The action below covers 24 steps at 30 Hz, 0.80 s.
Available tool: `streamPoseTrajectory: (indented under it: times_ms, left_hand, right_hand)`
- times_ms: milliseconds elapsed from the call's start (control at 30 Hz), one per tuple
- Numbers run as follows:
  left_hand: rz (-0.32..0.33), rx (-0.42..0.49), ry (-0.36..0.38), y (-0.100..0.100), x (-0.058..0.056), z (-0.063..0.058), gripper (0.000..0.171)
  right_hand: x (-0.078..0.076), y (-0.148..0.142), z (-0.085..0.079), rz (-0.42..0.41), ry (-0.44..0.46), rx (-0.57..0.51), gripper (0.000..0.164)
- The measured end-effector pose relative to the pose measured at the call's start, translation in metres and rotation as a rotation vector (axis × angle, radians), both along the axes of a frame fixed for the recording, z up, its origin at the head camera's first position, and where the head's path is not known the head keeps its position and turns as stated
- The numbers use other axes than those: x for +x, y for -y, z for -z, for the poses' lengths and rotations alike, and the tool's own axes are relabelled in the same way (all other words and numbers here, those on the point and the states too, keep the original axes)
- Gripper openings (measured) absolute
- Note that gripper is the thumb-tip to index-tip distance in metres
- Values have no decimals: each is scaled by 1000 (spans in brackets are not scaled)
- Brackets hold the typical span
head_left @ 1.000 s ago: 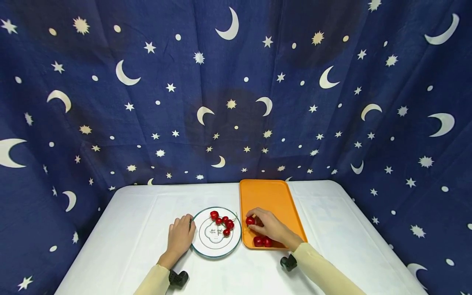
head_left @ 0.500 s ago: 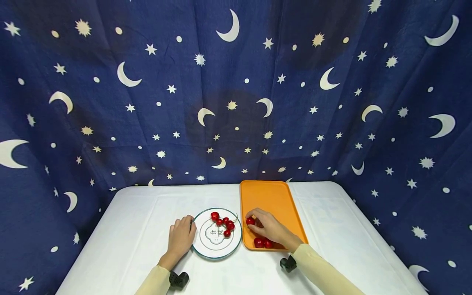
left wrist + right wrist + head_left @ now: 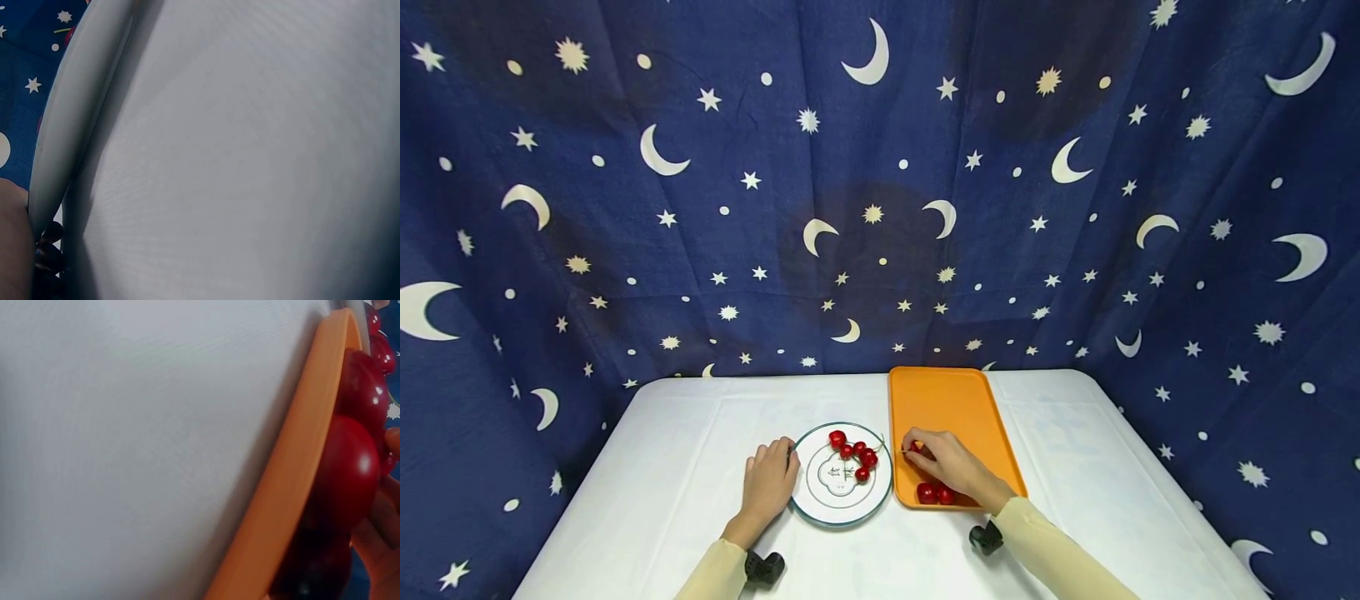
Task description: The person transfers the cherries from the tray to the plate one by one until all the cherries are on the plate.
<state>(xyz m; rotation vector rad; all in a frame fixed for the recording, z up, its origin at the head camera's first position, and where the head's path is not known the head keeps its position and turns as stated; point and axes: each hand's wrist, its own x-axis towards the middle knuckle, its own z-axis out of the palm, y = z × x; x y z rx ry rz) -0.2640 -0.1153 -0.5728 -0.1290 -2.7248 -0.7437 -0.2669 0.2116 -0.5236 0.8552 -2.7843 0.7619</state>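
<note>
In the head view a white plate (image 3: 838, 504) with a dark green rim carries several red cherries (image 3: 868, 457), some with thin green stems. At its left edge my left hand (image 3: 767, 479) grips the rim. My right hand (image 3: 951, 462) reaches over the orange tray (image 3: 943, 400), with thumb and fingers around a red cherry (image 3: 914, 448) that they mostly cover; its stem sticks out to the left. Larger-looking dark red cherries (image 3: 927, 493) lie by the tray's near edge, below that hand. The right wrist view shows these cherries (image 3: 347, 475) close up along the tray wall.
A white cloth covers the table (image 3: 700, 417). Plate and tray stand side by side, nearly touching. A blue curtain (image 3: 737, 208) with moons and stars hangs behind and at both sides.
The fingers of my right hand have closed further over the cherry, which shows less now, and the hand has shifted slightly right. My left hand and the plate keep their place.
</note>
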Motion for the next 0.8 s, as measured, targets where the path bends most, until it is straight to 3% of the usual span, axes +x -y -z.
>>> streamPoseTrajectory:
  times_ms: [133, 667, 800]
  left_hand:
    - [-4, 1, -10, 0, 0, 0, 18]
    - [0, 9, -5, 0, 0, 3, 20]
    - [-2, 5, -3, 0, 1, 0, 20]
  right_hand:
    - [0, 0, 0, 9, -20, 16, 11]
    - [-2, 3, -5, 52, -239, 27, 13]
    - [-3, 6, -9, 64, -227, 4, 13]
